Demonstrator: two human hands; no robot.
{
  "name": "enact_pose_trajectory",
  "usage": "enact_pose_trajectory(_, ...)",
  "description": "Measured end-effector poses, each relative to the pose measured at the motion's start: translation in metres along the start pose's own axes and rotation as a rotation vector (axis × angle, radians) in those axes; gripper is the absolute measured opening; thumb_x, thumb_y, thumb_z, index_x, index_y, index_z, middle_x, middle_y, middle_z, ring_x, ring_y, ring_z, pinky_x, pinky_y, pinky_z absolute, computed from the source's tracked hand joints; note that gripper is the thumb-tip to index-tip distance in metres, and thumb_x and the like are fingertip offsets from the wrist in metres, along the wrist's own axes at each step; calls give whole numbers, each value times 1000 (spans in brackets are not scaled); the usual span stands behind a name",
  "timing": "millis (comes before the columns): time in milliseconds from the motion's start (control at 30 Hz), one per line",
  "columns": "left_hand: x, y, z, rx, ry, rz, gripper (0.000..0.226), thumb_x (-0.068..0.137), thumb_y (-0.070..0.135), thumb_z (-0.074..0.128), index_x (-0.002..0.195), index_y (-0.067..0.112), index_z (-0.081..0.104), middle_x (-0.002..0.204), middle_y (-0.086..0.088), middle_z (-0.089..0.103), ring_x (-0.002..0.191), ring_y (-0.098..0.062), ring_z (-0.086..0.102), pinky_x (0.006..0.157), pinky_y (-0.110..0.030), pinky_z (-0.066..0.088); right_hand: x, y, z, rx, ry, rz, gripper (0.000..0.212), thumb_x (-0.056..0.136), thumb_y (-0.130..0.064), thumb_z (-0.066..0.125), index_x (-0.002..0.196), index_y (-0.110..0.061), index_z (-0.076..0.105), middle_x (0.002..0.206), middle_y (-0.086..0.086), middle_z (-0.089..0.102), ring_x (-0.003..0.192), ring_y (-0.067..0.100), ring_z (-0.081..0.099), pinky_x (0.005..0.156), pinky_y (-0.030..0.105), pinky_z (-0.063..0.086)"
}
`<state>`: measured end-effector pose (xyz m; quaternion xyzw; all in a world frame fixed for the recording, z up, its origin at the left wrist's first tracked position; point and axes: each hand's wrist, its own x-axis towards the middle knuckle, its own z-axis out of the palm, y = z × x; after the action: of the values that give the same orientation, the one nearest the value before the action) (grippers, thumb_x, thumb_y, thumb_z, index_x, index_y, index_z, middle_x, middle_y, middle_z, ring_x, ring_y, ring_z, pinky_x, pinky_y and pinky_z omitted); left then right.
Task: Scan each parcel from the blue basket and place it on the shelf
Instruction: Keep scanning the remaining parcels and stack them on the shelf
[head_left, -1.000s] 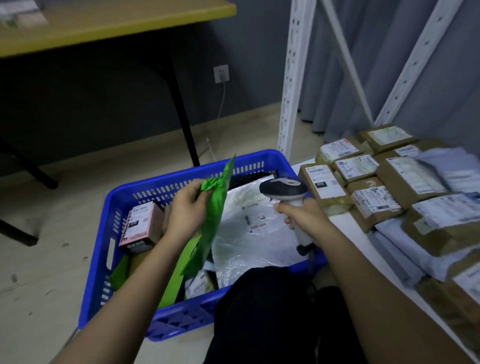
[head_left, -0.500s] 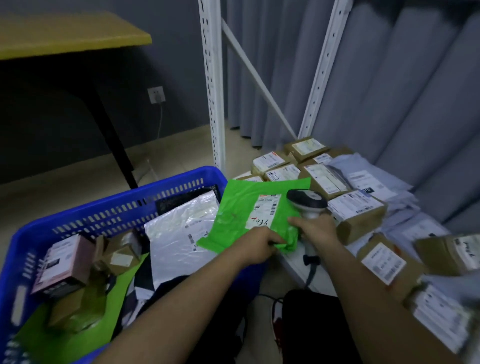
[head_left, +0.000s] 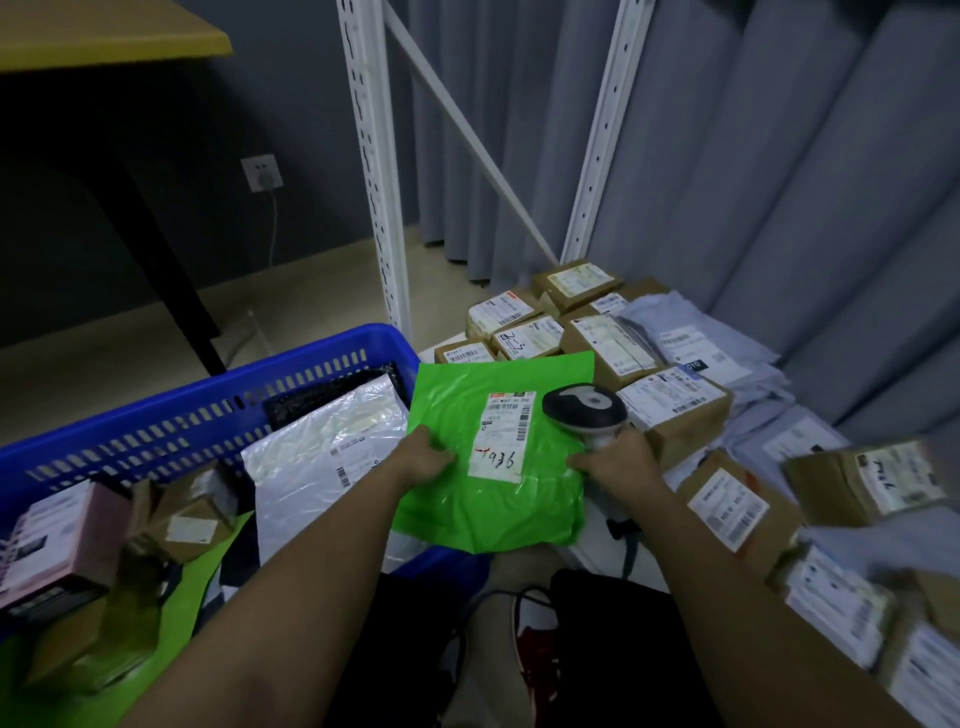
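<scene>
1. Looking down from the head view, the person holds a green parcel (head_left: 498, 457) flat in front of them, between the blue basket (head_left: 171, 410) on their left and the shelf (head_left: 592, 551) on their right.
2. The left hand (head_left: 423, 460) pinches the parcel's left edge, thumb on top and fingers curled beneath.
3. The right hand (head_left: 615, 462) is clamped round the handle of a barcode scanner (head_left: 584, 408), and its fingertips also touch the parcel's right edge.
4. The scanner's grey head sits just above the parcel's upper right part, beside a white shipping label (head_left: 503, 434) with handwritten digits at its lower end.
5. The label faces up, near the middle of the parcel.
6. Inside the basket lie a white poly mailer (head_left: 322, 452), a pink box (head_left: 57, 545), a small brown box (head_left: 187, 519) and more green wrapping (head_left: 171, 597) near the front.
7. The shelf carries many brown cartons (head_left: 675, 410) and grey mailers (head_left: 696, 343), most with their white labels up.
8. A white shelf upright (head_left: 374, 171) rises behind the basket, with grey curtains (head_left: 779, 182) behind it.
9. A yellow-topped desk (head_left: 104, 36) on dark legs stands at the upper left, and a wall socket (head_left: 262, 174) sits on the dark wall beyond.
</scene>
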<state>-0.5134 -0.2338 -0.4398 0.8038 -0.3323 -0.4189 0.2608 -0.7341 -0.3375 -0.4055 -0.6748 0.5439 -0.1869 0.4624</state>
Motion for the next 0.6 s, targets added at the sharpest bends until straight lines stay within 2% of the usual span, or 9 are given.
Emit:
enact_pose_trajectory(100,16,-6,-5,-169,9,-26,66,89,17,64,145,8,30,143,-15,45,126,-33,47,106,-43,39,0,2,-1,33,-25,-12,40,76,7,74,113,8,59,106,15,62,94,23,56,81,32,46)
enact_pose_trajectory(267,22,-2,-10,-315,50,-93,73,90,9,62,147,2,17,149,-18,35,134,-35,38,106,-39,33,0,2,-4,97,-81,-42,41,77,11,70,116,6,58,106,11,62,98,22,58,82,29,45)
enact_pose_trajectory(400,31,-5,-8,-363,51,-153,64,92,12,61,144,-2,25,146,-20,38,131,-35,42,104,-38,36,0,1,-4,145,-94,-68,46,78,14,69,120,4,56,107,6,60,100,21,57,80,25,47)
enact_pose_trajectory(500,34,-6,-10,-365,84,-180,54,92,16,62,136,-6,38,137,-24,48,120,-36,51,93,-38,42,-1,-1,-4,171,-70,-97,37,77,17,66,109,0,59,101,4,61,90,19,58,63,6,47)
enact_pose_trajectory(567,35,-9,-12,-379,128,-157,43,92,15,61,127,-8,50,126,-24,58,111,-36,58,85,-36,45,1,1,-4,166,-28,-98,30,77,17,66,101,1,61,94,9,63,86,23,60,63,10,51)
enact_pose_trajectory(600,34,-10,-13,-399,147,-145,41,92,14,62,125,-8,53,123,-24,60,109,-36,60,83,-35,46,2,2,-5,152,2,-97,27,76,16,66,101,5,62,94,14,65,87,28,62,69,19,55)
